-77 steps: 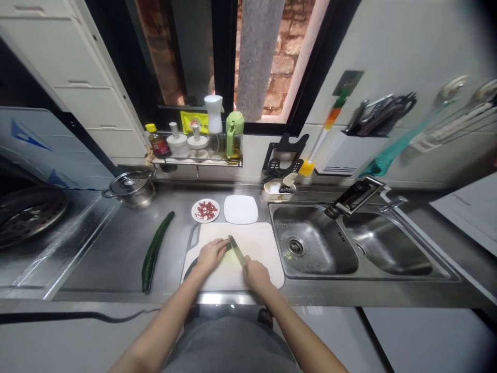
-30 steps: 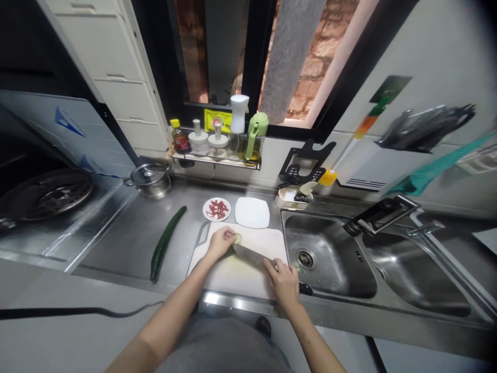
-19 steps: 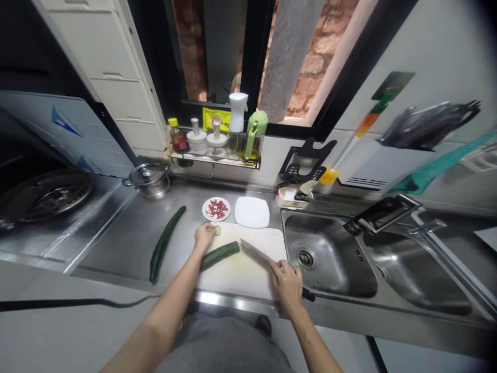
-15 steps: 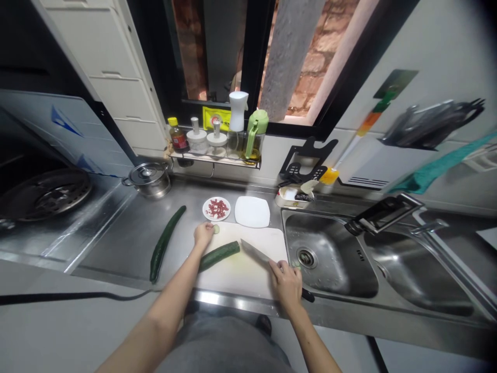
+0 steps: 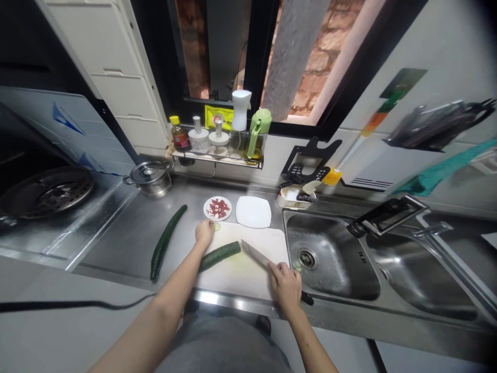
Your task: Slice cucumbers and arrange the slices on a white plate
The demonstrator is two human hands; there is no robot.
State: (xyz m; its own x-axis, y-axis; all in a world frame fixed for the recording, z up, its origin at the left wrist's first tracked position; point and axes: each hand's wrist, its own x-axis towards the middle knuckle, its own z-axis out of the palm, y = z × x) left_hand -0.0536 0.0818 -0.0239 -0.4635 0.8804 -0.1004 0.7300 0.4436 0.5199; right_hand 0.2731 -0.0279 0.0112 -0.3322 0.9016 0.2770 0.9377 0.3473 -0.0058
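Note:
My right hand [image 5: 286, 283] is wrapped round the handle of a kitchen knife [image 5: 254, 252], its blade pointing up and left over the white cutting board [image 5: 248, 280]. My left hand [image 5: 204, 233] is at the board's far left corner, fingers drawn together with a thin cucumber slice [image 5: 217, 226] at the tips. A cut cucumber [image 5: 220, 256] lies slantwise on the board, partly behind my left forearm, its cut end close to the blade tip. Left of the board rests a whole cucumber [image 5: 166, 242] on the steel counter.
Behind the board stand a small plate of chopped reddish pieces [image 5: 218, 208] and a white square plate [image 5: 253, 211]. A double sink [image 5: 330, 259] adjoins on the right, with slices [image 5: 297, 267] near its edge. A lidded pot [image 5: 150, 180] stands back left, below a condiment shelf [image 5: 217, 158].
The cucumber slice at my left fingertips has tilted flatter and shifted slightly away from me. My right hand and the knife have hardly moved.

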